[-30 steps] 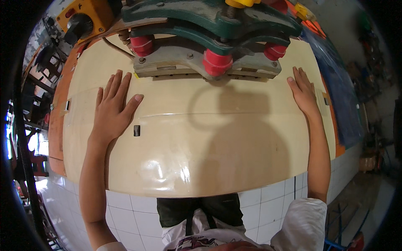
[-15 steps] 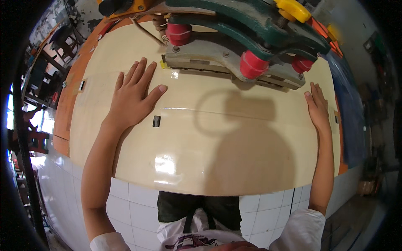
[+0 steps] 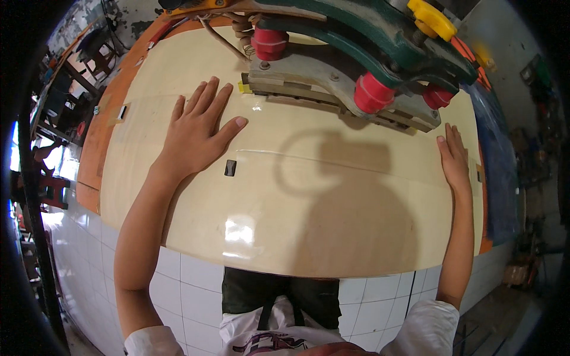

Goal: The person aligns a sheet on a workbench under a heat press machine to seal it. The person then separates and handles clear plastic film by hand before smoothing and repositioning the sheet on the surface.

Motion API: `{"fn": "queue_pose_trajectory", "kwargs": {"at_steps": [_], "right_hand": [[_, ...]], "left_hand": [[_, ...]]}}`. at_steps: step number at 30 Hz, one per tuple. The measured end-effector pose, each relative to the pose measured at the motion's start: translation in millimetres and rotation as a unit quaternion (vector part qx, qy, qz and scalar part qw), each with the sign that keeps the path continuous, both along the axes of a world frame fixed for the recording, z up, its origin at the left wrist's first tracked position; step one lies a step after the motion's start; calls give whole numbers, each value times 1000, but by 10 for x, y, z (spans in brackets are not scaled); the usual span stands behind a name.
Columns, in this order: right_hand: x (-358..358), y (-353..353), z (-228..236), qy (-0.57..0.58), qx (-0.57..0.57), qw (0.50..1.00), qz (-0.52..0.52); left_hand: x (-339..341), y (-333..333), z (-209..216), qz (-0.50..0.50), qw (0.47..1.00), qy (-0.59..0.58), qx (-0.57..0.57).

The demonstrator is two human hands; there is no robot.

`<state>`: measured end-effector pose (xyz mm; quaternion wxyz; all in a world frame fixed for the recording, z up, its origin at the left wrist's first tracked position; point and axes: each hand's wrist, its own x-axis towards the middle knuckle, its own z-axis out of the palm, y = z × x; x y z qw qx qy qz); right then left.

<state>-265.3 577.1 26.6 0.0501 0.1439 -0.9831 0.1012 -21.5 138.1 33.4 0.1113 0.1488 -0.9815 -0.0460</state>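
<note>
My left hand (image 3: 199,130) lies flat on a cream, glossy sheet (image 3: 344,237) that covers the table, its fingers spread. At the sheet's right side my right hand (image 3: 453,157) also rests with fingers stretched out, holding nothing. Between and beyond them stands a machine with a dark green arm (image 3: 332,44), red cylindrical mounts (image 3: 374,93) and a grey metal plate (image 3: 309,72), its long bar low over the sheet. A small black piece (image 3: 230,168) lies on the sheet just right of my left wrist.
A yellow knob (image 3: 432,19) tops the machine. Orange-brown table edge (image 3: 90,172) shows at left, with a small black-and-white piece (image 3: 122,113) near it. Blue plastic sheeting (image 3: 496,172) hangs along the right side. A stool (image 3: 97,56) stands at far left; white floor tiles (image 3: 193,279) show below.
The view has shifted slightly, so the machine and the black piece appear a little farther right. Both hands stay flat on the sheet in nearly the same places.
</note>
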Motion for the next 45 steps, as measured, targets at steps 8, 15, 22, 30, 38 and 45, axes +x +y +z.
{"fn": "queue_pose_trajectory", "kwargs": {"at_steps": [8,15,22,30,38,45], "right_hand": [[13,-6,4,-3,-1,1000,2],[5,-17,16,-2,-1,1000,1],[26,-19,34,-4,1,1000,-4],[31,-26,29,-6,1,1000,0],[-9,7,1,-3,-11,1000,0],[-70,95,-59,27,-74,996,30]], "left_hand": [[0,-16,-10,1,1000,-8,-4],[13,-23,6,-2,1000,-3,-9],[-3,-50,-43,-17,1000,22,0],[30,-32,7,-6,1000,-4,3],[27,-46,10,-8,1000,1,4],[39,-91,-10,-20,998,31,46]]}}
